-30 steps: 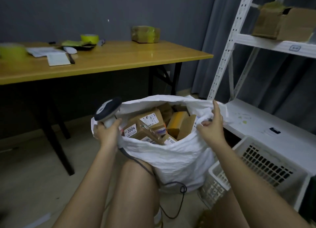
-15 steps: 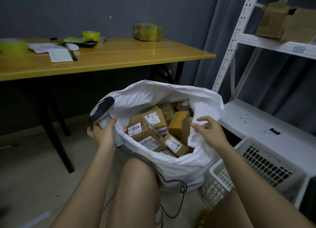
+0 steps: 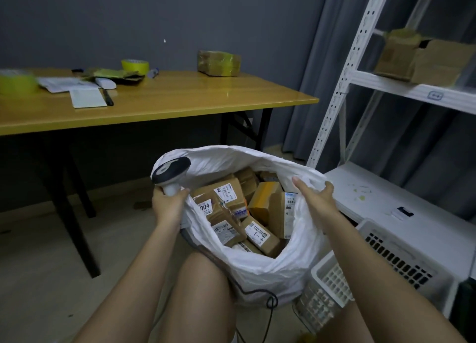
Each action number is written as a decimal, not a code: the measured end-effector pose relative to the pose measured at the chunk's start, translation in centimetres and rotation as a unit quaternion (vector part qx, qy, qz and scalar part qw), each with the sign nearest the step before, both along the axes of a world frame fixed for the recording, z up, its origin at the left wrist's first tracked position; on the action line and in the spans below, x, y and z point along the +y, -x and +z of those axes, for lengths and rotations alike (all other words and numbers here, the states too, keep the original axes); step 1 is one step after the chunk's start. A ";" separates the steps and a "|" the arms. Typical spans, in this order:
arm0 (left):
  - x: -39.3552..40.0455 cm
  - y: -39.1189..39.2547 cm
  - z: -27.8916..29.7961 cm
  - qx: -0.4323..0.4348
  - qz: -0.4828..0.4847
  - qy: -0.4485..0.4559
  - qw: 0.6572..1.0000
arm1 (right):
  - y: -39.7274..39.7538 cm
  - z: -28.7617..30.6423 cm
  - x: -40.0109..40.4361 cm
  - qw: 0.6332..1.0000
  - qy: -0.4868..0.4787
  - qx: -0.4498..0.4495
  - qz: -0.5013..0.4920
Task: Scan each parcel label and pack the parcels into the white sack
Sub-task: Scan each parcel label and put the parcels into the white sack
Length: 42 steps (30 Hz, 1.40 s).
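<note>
Where the person's bare knee sits at the near edge of the view, the white sack [image 3: 270, 270] stands on the floor just beyond it, mouth open and filled with brown parcels [image 3: 231, 214] showing printed labels. The left hand [image 3: 168, 205] has its grip curled round the handle of a barcode scanner [image 3: 170, 172] and also bunches the sack's left rim; the scanner's head stands above the rim, and its dark cable [image 3: 270, 302] loops down the front of the sack. The right hand [image 3: 318, 197] pinches the right rim of the sack, thumb over the edge and fingers folded into the white cloth. Just right of the sack, a white slotted basket [image 3: 386, 252] lies tipped on the floor, beside the low white shelf [image 3: 373, 188] of a metal rack.

Farther off on the left stands a yellow wooden surface [image 3: 180, 98] on black legs. On it lie papers [image 3: 87, 98], a dark pen just beside them, a roll of yellow tape [image 3: 135, 65] toward the far edge, a blurred yellow shape at the far left, and a taped parcel [image 3: 219, 63] at the far right. On the rack's upper shelf at the right rest cardboard boxes [image 3: 425, 62]. Behind everything, a dark grey wall [image 3: 128, 20] meets a grey curtain [image 3: 322, 72] hanging behind the rack.
</note>
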<state>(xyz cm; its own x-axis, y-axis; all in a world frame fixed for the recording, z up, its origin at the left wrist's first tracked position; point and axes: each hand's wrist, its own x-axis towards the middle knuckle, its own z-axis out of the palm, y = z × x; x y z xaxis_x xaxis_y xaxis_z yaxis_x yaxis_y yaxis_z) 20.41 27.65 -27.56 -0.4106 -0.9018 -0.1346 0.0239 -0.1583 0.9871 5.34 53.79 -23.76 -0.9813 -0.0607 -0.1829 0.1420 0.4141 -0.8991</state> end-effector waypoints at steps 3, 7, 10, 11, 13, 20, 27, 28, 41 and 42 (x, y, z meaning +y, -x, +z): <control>-0.3 0.6 -0.1 -0.031 0.023 0.004 0.999 | 1.6 1.1 -0.9 1.000 -0.016 -0.022 -0.014; -0.7 1.2 -0.1 -0.028 0.041 -0.005 0.999 | 3.2 1.6 -1.8 0.995 0.032 -0.022 -0.087; -1.0 1.4 0.0 -0.033 0.046 -0.012 0.998 | 3.6 1.8 -1.9 0.993 0.016 0.010 -0.112; -1.1 1.5 0.0 -0.031 0.048 -0.016 0.998 | 3.6 1.8 -2.0 0.993 0.016 0.035 -0.112; -1.1 1.5 0.1 -0.020 0.048 -0.017 0.999 | 3.4 2.1 -2.4 0.988 0.057 0.096 -0.105; 0.2 3.0 2.9 0.099 -0.037 -0.017 0.994 | 2.2 7.7 -3.0 0.933 0.299 0.197 0.019; 1.5 5.2 3.3 0.101 -0.066 -0.015 0.993 | 3.6 4.7 -0.5 0.992 -0.056 0.097 0.060; 1.6 5.4 3.5 0.101 -0.070 -0.012 0.992 | 4.0 4.7 -0.2 0.988 -0.120 0.075 0.064; 2.8 13.9 6.1 0.133 -0.044 -0.035 0.990 | 11.6 3.6 -2.8 0.945 -0.189 0.266 -0.021; 2.9 15.1 6.7 0.135 -0.046 -0.036 0.989 | 13.2 4.0 -2.8 0.946 -0.214 0.243 -0.010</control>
<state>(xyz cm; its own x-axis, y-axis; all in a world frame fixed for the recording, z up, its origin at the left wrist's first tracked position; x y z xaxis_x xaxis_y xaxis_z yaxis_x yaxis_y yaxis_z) 5.36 30.59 -20.90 -0.5199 -0.8512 -0.0722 0.2676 -0.2425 0.9325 -7.83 50.97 -19.77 -0.9558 -0.0636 0.2872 -0.2337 0.7570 -0.6102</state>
